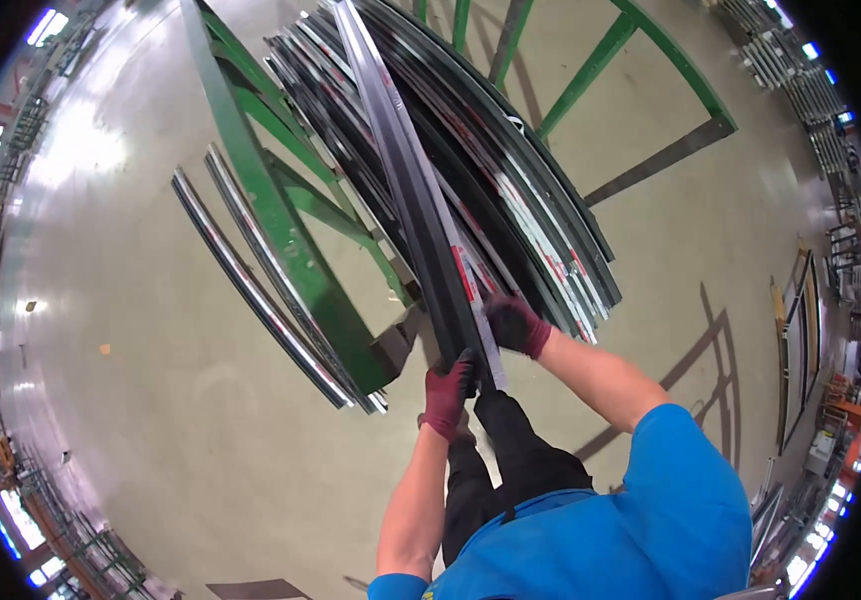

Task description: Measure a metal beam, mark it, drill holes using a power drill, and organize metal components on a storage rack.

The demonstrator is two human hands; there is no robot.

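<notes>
On green rack (280, 230), gloved hands, left (447, 395), right (516, 324), clasping long black profile (420, 200), red-white label (463, 272)

Profile (420, 200) far end cut off, perhaps stacked

A green metal rack (280, 230) stands on the shiny grey floor (130, 380), and it fills the middle from 12 o'clock down to the centre. Many long dark profiles (540, 220) lie stacked on it. Two thin silver profiles (250, 285) lean at its side, toward 9 o'clock. At 3 o'clock some flat frames (798, 330) stand near the wall. Metal shelves (800, 70) are visible at 1 o'clock, far from the rack.
</notes>
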